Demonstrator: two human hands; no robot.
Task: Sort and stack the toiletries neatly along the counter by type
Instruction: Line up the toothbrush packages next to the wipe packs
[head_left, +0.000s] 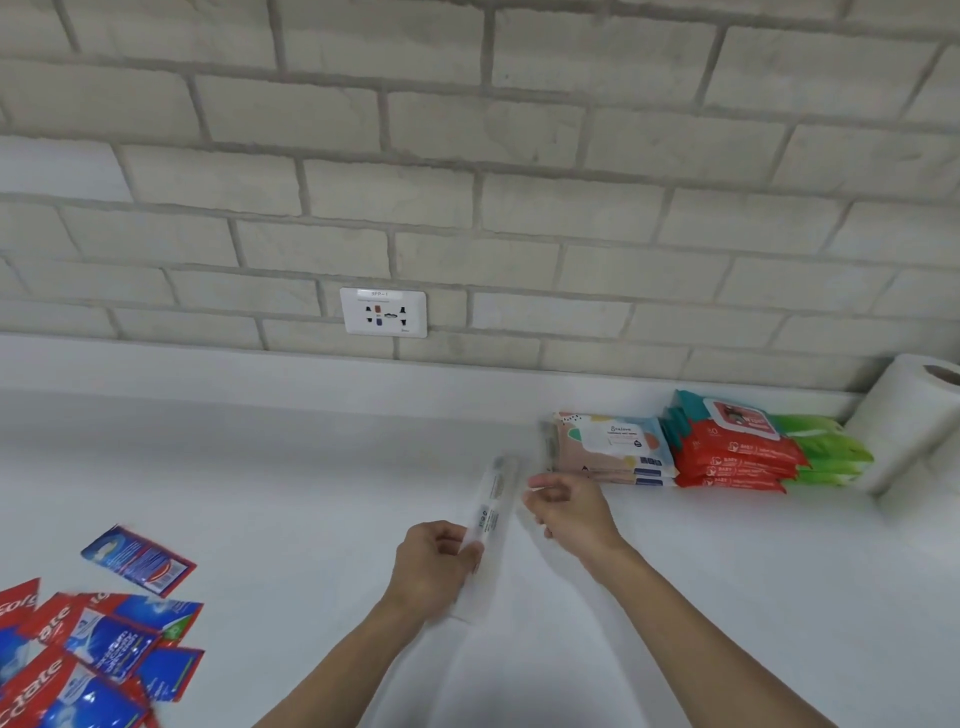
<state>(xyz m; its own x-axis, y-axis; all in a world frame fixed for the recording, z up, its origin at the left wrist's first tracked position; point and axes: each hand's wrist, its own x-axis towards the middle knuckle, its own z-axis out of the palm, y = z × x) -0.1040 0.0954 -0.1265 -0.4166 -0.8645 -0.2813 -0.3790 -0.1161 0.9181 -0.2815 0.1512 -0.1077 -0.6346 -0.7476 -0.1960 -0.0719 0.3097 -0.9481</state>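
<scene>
My left hand (434, 571) grips a long toothbrush in a clear wrapper (491, 501) near its lower end, holding it tilted over the white counter (311, 467). My right hand (569, 512) hovers just right of the wrapper's upper part, fingers loosely curled, holding nothing that I can see. Another wrapped toothbrush (548, 444), blurred, lies against the left side of the wet-wipe packs. Wipe packs sit in stacks by the wall: pastel ones (610, 447), red ones (737, 457), green ones (831, 449). Several red and blue toothpaste sachets (98, 639) lie scattered at the lower left.
A roll of white paper (914, 415) stands at the far right against the brick wall. A wall socket (383, 312) sits above the counter's back ledge.
</scene>
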